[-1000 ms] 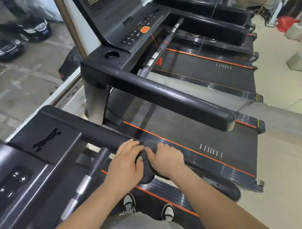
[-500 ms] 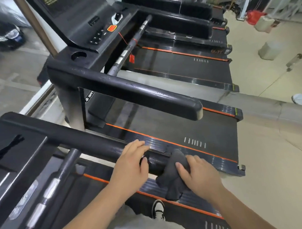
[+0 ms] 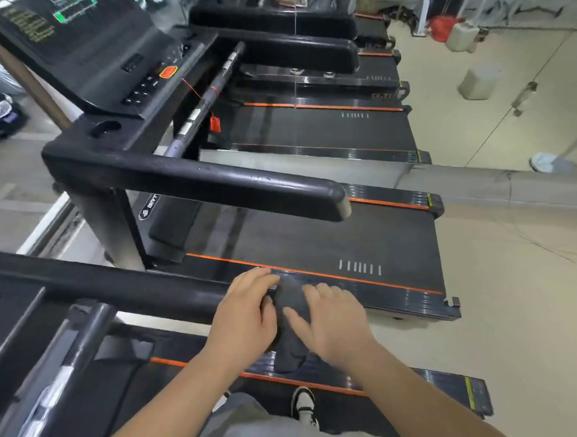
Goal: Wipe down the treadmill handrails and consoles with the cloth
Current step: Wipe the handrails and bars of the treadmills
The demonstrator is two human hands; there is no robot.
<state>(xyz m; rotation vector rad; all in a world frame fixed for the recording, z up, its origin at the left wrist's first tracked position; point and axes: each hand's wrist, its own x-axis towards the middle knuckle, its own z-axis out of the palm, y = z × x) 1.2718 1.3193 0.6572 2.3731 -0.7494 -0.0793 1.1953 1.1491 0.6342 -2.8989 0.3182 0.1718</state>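
Cloth (image 3: 292,305) draped over lower-frame handrail (image 3: 119,286) | my right hand (image 3: 335,326) clasps it, left hand (image 3: 246,316) curls round rail | upper-left console (image 3: 88,48) likely undone

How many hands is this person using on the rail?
2. The left hand wraps the handrail just left of the cloth; the right hand holds the cloth against the same rail. Neither is hidden.

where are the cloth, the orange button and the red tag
cloth (image 3: 291,298): head view, its upper fold
orange button (image 3: 168,72): head view, its centre
red tag (image 3: 215,124): head view, its middle
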